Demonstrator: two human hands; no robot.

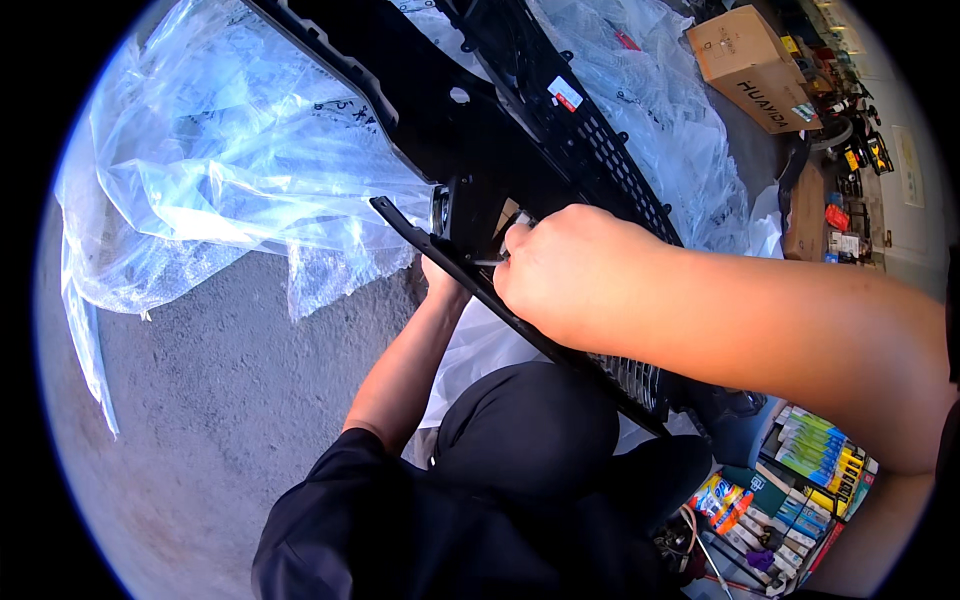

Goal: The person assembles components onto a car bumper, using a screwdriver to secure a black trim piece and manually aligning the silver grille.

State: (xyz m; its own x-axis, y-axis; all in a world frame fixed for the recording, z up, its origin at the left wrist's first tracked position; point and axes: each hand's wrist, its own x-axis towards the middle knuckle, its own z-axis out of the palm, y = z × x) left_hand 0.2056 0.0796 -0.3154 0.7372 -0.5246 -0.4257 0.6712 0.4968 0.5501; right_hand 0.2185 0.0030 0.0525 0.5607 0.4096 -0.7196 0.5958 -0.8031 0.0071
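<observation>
The black plastic panel (510,140) is long and moulded, mostly smooth, with a round hole and a stepped edge. Its far section carries a perforated mesh (612,155) and a white-and-red label (565,94); a narrow curved strip (425,238) runs along the near side. The panel lies diagonally ahead of the person's dark-clad knee (530,430). The right hand (570,270) is above the near strip, its fingers curled tightly about a thin metal rod (487,262). The left hand (441,282) is under the same strip; its fingers are hidden, so their grip cannot be told. Crinkled clear plastic wrap (250,180) surrounds the panel over rough grey floor (210,390).
</observation>
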